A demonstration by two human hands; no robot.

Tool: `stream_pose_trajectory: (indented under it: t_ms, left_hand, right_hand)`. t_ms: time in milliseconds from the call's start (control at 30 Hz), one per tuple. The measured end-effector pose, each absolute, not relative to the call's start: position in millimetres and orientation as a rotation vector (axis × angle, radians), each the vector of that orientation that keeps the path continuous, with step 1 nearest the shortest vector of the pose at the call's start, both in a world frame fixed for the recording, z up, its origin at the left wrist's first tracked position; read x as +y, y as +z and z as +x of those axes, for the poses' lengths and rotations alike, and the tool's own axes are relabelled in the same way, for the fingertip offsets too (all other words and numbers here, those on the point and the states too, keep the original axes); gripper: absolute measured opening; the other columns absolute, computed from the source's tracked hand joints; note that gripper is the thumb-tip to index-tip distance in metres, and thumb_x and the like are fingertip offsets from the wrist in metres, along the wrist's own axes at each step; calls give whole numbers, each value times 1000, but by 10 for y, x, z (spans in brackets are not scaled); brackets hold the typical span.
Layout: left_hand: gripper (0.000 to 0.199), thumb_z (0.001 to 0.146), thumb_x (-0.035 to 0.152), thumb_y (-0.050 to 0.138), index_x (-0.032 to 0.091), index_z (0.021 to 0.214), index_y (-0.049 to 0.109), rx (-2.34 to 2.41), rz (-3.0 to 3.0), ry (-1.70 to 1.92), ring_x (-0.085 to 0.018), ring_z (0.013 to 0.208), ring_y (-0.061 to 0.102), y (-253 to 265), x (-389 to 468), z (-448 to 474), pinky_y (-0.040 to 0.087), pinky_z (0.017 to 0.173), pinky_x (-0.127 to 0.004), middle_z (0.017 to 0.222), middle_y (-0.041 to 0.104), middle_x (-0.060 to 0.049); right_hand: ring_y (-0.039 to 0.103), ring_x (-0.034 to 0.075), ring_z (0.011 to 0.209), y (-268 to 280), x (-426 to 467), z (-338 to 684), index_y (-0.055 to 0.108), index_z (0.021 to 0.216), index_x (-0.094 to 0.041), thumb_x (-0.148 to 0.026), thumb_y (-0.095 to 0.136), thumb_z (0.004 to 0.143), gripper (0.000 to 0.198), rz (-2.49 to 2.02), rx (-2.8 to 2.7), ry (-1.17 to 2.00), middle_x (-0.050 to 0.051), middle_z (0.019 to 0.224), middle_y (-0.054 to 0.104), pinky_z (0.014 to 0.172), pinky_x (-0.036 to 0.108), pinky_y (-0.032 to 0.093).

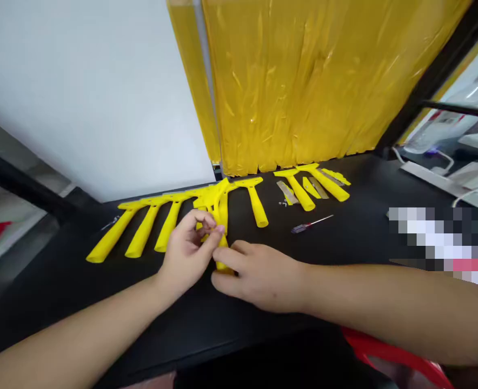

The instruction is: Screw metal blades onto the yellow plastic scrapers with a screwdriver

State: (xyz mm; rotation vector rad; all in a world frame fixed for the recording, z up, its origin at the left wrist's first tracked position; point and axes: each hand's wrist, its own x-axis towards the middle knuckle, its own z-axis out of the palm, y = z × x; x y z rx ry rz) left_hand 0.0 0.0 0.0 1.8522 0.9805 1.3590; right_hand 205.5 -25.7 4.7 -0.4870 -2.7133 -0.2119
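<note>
My right hand (255,273) wraps round the lower end of a yellow scraper handle (221,219), which stands tilted with its head away from me. Close beside that handle, my left hand (192,237) is closed in a pinch; whatever lies between thumb and fingertips is too small to make out. Left of my hands, several T-shaped yellow scrapers (111,237) lie side by side on the black table (174,335). Another yellow scraper (258,206) rests just right of them.
To the right lie two more scrapers (301,190), yellow head pieces (311,187), flat strips (285,192), small screws (283,203) and a screwdriver (312,223). A white panel (93,97) and yellow plastic sheeting (296,86) rise behind. A power strip (429,181) sits far right.
</note>
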Motion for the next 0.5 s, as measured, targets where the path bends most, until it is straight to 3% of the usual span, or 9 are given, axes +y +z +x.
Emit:
stream_pose_trajectory:
  t_ms: [133, 233, 367, 500]
  left_hand:
    - [14, 102, 11, 65, 23, 106, 61, 806, 1950, 1340, -10, 90, 59, 24, -19, -18, 58, 82, -19, 101, 56, -1]
    - [17, 102, 9, 63, 24, 110, 61, 724, 2019, 1294, -14, 97, 62, 12, -35, -41, 61, 95, -31, 106, 56, -2]
    - [21, 97, 5, 65, 23, 107, 61, 762, 2179, 1206, -17, 98, 66, 9, -43, -77, 57, 88, -32, 104, 59, -3]
    - [22, 93, 1, 66, 22, 99, 63, 773, 2324, 1124, -18, 97, 66, 43, -42, -100, 54, 86, -32, 100, 61, -3]
  right_hand:
    - [56, 20, 83, 133, -229, 2229, 72, 113, -23, -21, 55, 106, 18, -604, -2628, -124, 8, 111, 64, 72, 31, 53]
    - [62, 20, 91, 197, -64, 2478, 73, 112, -18, -21, 65, 102, 13, -711, -2393, 61, 10, 110, 61, 81, 32, 58]
    - [62, 21, 88, 214, 273, 2844, 74, 107, -21, -20, 84, 88, 21, -909, -2190, 171, 7, 104, 57, 79, 37, 58]
    - [60, 20, 84, 136, 511, 3022, 75, 101, -21, -18, 87, 85, 20, -1010, -2213, 201, 6, 101, 56, 76, 37, 57]
